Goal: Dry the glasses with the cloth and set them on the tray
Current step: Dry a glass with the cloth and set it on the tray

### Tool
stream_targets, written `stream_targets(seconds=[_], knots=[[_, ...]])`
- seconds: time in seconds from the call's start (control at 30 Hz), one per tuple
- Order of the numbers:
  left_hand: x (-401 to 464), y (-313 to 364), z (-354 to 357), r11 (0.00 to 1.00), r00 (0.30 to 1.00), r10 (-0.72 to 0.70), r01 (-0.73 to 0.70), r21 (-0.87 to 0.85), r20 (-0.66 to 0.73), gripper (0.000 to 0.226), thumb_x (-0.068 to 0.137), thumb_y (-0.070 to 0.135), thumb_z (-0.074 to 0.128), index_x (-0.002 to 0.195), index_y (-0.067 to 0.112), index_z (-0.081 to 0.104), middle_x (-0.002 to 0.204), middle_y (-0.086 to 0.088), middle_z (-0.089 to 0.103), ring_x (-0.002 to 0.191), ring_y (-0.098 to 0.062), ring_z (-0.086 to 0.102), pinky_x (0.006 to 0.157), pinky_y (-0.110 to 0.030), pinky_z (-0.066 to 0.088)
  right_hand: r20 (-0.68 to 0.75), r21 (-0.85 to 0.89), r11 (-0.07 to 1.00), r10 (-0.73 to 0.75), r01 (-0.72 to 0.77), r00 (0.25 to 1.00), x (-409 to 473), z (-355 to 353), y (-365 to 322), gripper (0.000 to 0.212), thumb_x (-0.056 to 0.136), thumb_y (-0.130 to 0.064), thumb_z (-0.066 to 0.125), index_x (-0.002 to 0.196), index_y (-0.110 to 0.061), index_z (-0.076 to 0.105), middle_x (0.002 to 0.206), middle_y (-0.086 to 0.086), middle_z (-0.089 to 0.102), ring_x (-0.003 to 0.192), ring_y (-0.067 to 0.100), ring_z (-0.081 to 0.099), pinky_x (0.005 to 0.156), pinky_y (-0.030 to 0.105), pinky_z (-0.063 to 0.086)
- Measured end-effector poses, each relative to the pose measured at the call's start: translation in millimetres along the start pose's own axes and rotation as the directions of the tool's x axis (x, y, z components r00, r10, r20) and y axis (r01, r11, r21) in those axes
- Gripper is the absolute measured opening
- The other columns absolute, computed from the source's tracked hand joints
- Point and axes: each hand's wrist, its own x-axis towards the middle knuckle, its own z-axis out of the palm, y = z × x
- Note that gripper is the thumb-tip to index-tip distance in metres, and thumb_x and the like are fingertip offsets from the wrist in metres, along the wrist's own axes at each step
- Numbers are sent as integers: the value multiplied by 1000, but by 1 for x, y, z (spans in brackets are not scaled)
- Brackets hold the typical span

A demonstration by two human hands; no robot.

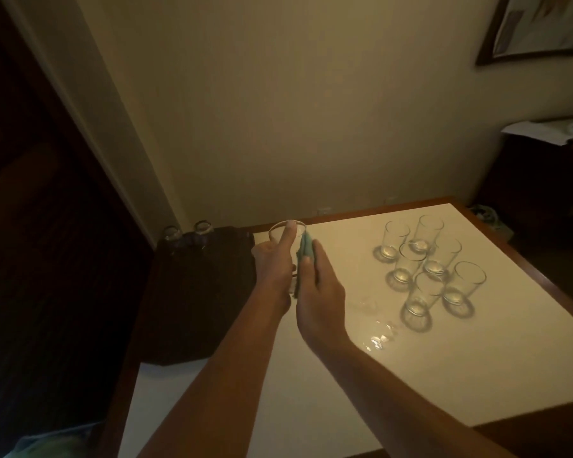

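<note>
My left hand (273,259) grips a clear glass (286,229) held up over the table's left side, a finger along its wall. My right hand (318,285) presses a teal cloth (306,247) against the right side of that glass. Several more clear glasses (424,259) stand upright in a cluster on the white table top (444,375). The dark tray (199,292) lies to the left, with two glasses (187,231) at its far edge.
Water spots glint on the table (377,342) in front of the cluster. A dark cabinet (543,180) with papers on it stands at the right. A wall lies behind, and a dark doorway opens at the left.
</note>
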Motion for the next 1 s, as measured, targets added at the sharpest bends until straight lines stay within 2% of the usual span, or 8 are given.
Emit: stream_targets(seconds=[0.1,0.23,0.33,0.43,0.57,0.77,0.87,1.0], knots=[[-10,-2,-1,1000,1000,5,-5,28,23,65,92,67,56,129,14,65,121,-10,71,106,-26,72,89,-45,61,-4,30,999,-26,26,1000,4,-10,1,43,108,-32,41,150,-27,44,123,-24,59,113,-3,61,90,18,54],[-25,-5,17,994,989,-22,7,105,145,63,100,64,45,145,21,49,138,-3,59,120,-24,60,107,-54,49,-24,168,969,189,-182,982,41,-32,-15,43,109,-34,35,150,-25,46,126,-4,59,116,11,57,95,30,52],[-24,3,24,995,996,83,-84,50,10,63,93,61,62,138,20,43,133,-4,55,119,-25,61,99,-52,56,20,143,984,100,-102,995,19,-30,-17,42,108,-34,38,149,-32,43,123,-20,58,110,0,58,89,22,54],[-27,2,31,990,987,133,-129,53,-84,43,99,56,57,124,21,57,122,-6,67,109,-22,68,95,-47,59,62,111,993,26,-33,998,2,-39,-12,44,108,-32,39,151,-34,36,122,-31,52,114,-3,58,88,16,55],[-41,-7,56,999,997,13,-16,38,78,52,105,55,42,148,27,49,140,-6,62,120,-22,60,106,-50,48,2,180,969,172,-169,985,50,-68,-14,45,109,-34,37,152,-25,42,140,-3,58,128,16,55,108,43,49],[-35,-7,70,983,970,180,-183,-4,-161,55,95,53,64,134,20,44,127,-5,59,112,-22,65,87,-41,61,119,108,991,67,-80,991,18,-77,-14,44,107,-33,39,152,-32,40,132,-20,56,121,4,58,93,19,54],[-42,-15,75,990,981,140,-141,2,-132,50,102,56,48,137,20,54,128,-5,65,112,-22,66,84,-38,58,164,124,989,65,-86,984,33,-90,-11,44,108,-31,37,152,-28,40,139,-6,58,123,8,59,99,31,55],[-49,-14,97,996,997,71,-72,43,6,63,98,65,49,146,25,44,145,-5,52,128,-25,54,102,-49,52,118,178,968,155,-174,981,65,-105,-22,47,109,-37,35,154,-26,39,148,1,52,136,18,50,112,43,45]])
